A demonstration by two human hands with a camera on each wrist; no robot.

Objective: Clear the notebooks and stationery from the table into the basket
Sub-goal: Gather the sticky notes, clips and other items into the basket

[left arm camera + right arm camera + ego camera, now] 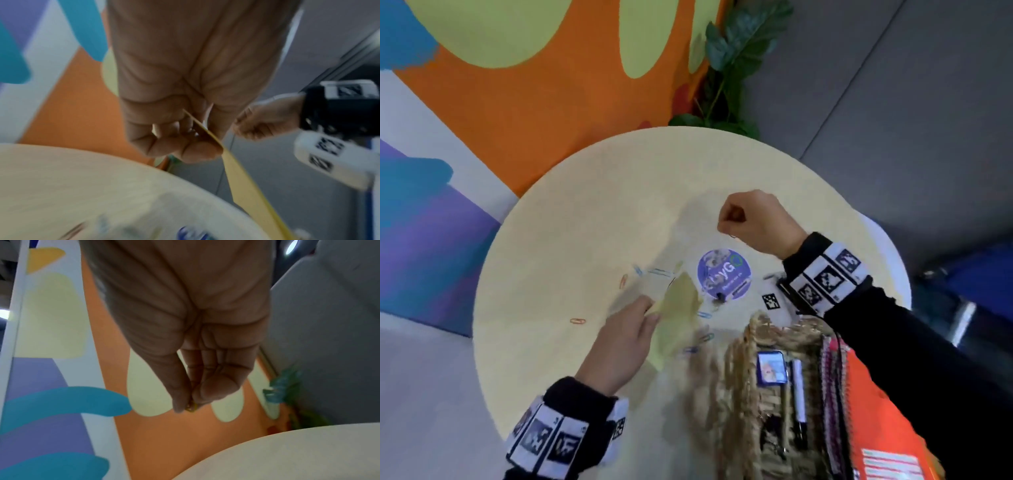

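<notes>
Most done: notebooks (873, 404) & pen (798, 394) already in basket (736, 387) at table (571, 219) near edge. Left hand (625, 339) pinches yellow paper (678, 308); right hand (755, 221) pinches a paperclip (732, 236). Several clips (577, 321) left mid-table.

Yellow sheet (677, 318) tilted above table; coloured paperclips (577, 321) scattered around.

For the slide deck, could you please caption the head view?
Left hand holds a yellow paper sheet, right hand pinches a small paper clip above the round cream table beside the woven basket.
</notes>
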